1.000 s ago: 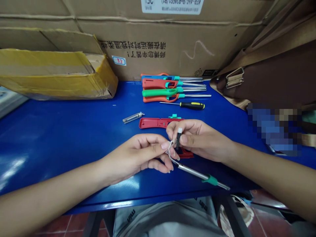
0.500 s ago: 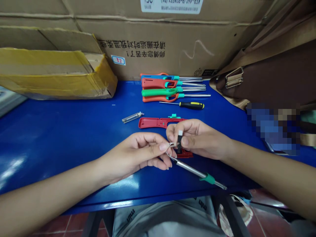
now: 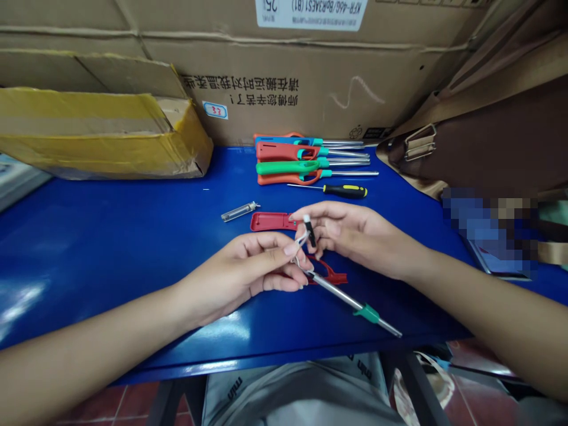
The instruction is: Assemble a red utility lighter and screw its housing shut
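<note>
- Nearest, our left hand (image 3: 252, 269) pinches white wires (image 3: 302, 239) above the counter (image 3: 133, 248), beside the metal lighter tube (image 3: 335, 290).
- Our right hand (image 3: 370, 236) curls around the black igniter (image 3: 310, 234); whether it grips, we cannot tell.
- Beyond, we see a clear fuel tank (image 3: 239, 212), contents unclear, near a red lighter shell (image 3: 270, 221).
- Farther, we face a taped cardboard box (image 3: 89, 151), its inside hidden.

Person at the counter's edge (image 3: 190, 365). Both forearms bare, slender, narrowing at the wrist. Left hand (image 3: 248, 266) and right hand (image 3: 373, 239) likewise bare. Pale grey, softly creased clothing (image 3: 306, 399) over the lap; dark lettering either side, the left patch (image 3: 235, 387) resembling "min".
</note>
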`<state>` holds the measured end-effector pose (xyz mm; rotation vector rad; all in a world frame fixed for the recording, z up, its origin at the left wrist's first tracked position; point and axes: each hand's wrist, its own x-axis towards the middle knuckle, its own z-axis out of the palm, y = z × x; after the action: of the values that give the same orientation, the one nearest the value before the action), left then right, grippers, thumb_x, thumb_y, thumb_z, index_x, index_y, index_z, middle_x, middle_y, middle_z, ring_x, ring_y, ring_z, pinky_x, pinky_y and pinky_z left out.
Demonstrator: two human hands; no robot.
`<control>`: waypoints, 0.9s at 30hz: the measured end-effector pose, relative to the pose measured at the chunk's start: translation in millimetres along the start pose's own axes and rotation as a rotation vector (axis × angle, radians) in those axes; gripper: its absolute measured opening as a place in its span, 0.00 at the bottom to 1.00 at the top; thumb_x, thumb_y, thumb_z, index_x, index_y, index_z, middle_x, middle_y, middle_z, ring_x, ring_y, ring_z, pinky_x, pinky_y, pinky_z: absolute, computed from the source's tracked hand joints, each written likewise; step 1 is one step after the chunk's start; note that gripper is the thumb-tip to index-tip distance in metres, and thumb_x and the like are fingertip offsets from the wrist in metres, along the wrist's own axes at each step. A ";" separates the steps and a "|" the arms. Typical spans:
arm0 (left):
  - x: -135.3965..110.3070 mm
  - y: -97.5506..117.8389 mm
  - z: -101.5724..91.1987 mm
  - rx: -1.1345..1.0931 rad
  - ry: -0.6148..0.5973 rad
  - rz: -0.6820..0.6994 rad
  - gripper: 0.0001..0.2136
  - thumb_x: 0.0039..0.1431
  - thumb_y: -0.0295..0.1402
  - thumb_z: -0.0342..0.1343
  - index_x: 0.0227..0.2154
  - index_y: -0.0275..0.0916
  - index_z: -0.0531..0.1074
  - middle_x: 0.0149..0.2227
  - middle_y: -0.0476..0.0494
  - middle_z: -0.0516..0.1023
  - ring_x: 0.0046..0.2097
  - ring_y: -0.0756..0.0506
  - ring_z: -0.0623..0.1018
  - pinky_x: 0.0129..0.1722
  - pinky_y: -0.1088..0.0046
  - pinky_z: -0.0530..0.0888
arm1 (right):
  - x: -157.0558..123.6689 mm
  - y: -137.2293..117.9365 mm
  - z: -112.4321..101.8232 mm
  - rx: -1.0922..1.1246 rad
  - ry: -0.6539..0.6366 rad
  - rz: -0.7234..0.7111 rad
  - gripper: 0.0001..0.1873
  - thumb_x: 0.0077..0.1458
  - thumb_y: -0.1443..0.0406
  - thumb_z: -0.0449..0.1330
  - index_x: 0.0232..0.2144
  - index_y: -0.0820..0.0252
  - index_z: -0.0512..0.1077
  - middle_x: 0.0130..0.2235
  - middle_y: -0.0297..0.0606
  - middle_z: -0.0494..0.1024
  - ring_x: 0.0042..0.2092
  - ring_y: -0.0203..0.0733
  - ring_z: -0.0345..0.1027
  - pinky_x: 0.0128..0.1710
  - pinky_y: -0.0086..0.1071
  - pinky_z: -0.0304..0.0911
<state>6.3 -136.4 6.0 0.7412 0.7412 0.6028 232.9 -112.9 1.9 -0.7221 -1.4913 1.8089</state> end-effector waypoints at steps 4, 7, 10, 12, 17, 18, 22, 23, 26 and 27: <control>0.3 1.8 -1.4 -0.065 0.056 0.053 0.09 0.55 0.34 0.74 0.35 0.35 0.83 0.34 0.45 0.86 0.35 0.51 0.85 0.39 0.82 0.83 | -8.8 -15.5 -0.8 -0.559 0.022 0.035 0.15 0.56 0.58 0.71 0.41 0.59 0.76 0.35 0.33 0.76 0.33 0.34 0.65 0.31 0.29 0.61; 0.0 2.9 -2.3 -0.069 0.055 0.068 0.09 0.56 0.34 0.74 0.35 0.35 0.83 0.32 0.44 0.86 0.35 0.51 0.85 0.39 0.82 0.83 | -15.1 -20.2 -0.5 -0.816 -0.068 0.033 0.06 0.60 0.61 0.68 0.37 0.57 0.78 0.33 0.32 0.77 0.33 0.34 0.64 0.33 0.30 0.61; -0.1 4.6 -3.9 -0.019 0.063 0.082 0.09 0.55 0.35 0.74 0.35 0.36 0.84 0.32 0.45 0.86 0.35 0.51 0.85 0.39 0.81 0.84 | -18.4 -22.3 -1.3 -0.869 -0.067 0.020 0.06 0.63 0.62 0.64 0.35 0.57 0.78 0.32 0.32 0.78 0.33 0.35 0.66 0.33 0.30 0.63; -0.4 6.6 -5.5 0.052 0.081 0.108 0.08 0.55 0.35 0.74 0.35 0.38 0.84 0.31 0.47 0.86 0.34 0.51 0.84 0.38 0.82 0.83 | -19.5 -25.3 -2.0 -0.879 -0.033 0.000 0.05 0.63 0.62 0.63 0.35 0.57 0.78 0.32 0.32 0.78 0.33 0.35 0.67 0.34 0.30 0.64; -3.3 12.2 -9.9 0.433 0.123 0.260 0.06 0.60 0.37 0.69 0.38 0.42 0.84 0.30 0.49 0.86 0.32 0.52 0.84 0.36 0.82 0.82 | -22.6 -36.2 -1.0 -0.899 -0.021 -0.011 0.06 0.67 0.64 0.60 0.40 0.57 0.77 0.38 0.33 0.81 0.37 0.36 0.72 0.38 0.30 0.67; -4.2 12.8 -10.6 0.558 0.138 0.319 0.06 0.61 0.36 0.68 0.37 0.41 0.84 0.29 0.49 0.85 0.31 0.51 0.83 0.34 0.81 0.81 | -23.3 -37.7 -0.7 -0.906 -0.021 -0.021 0.06 0.68 0.64 0.59 0.41 0.57 0.77 0.39 0.34 0.81 0.37 0.35 0.72 0.39 0.30 0.67; -6.8 13.3 -13.2 1.067 0.179 0.635 0.06 0.62 0.32 0.64 0.30 0.38 0.79 0.27 0.49 0.80 0.27 0.52 0.77 0.26 0.79 0.74 | -24.8 -39.4 -0.8 -0.941 -0.018 -0.061 0.08 0.70 0.63 0.57 0.42 0.57 0.76 0.40 0.33 0.79 0.38 0.34 0.70 0.39 0.28 0.65; -7.0 13.2 -14.1 1.152 0.192 0.703 0.07 0.62 0.31 0.63 0.28 0.38 0.77 0.27 0.50 0.78 0.26 0.53 0.74 0.25 0.78 0.72 | -24.9 -38.8 -1.0 -0.944 -0.016 -0.059 0.08 0.70 0.63 0.57 0.42 0.57 0.76 0.40 0.32 0.78 0.38 0.33 0.69 0.38 0.28 0.64; -6.7 13.3 -17.1 1.283 0.260 0.871 0.07 0.61 0.30 0.64 0.29 0.39 0.72 0.28 0.52 0.74 0.27 0.53 0.71 0.24 0.77 0.69 | -24.3 -35.9 -1.4 -0.936 -0.006 -0.039 0.09 0.71 0.62 0.56 0.42 0.57 0.76 0.38 0.31 0.77 0.36 0.33 0.67 0.35 0.28 0.62; -6.5 13.4 -17.9 1.310 0.273 0.926 0.05 0.61 0.30 0.65 0.31 0.39 0.73 0.30 0.51 0.75 0.29 0.52 0.72 0.26 0.76 0.69 | -23.9 -34.7 -1.2 -0.929 -0.001 -0.033 0.10 0.71 0.61 0.56 0.42 0.57 0.77 0.37 0.31 0.76 0.35 0.33 0.67 0.35 0.28 0.62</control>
<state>-14.4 -126.3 9.7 2.3183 1.0095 1.0434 253.8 -127.0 35.7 -1.0963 -2.3263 1.0093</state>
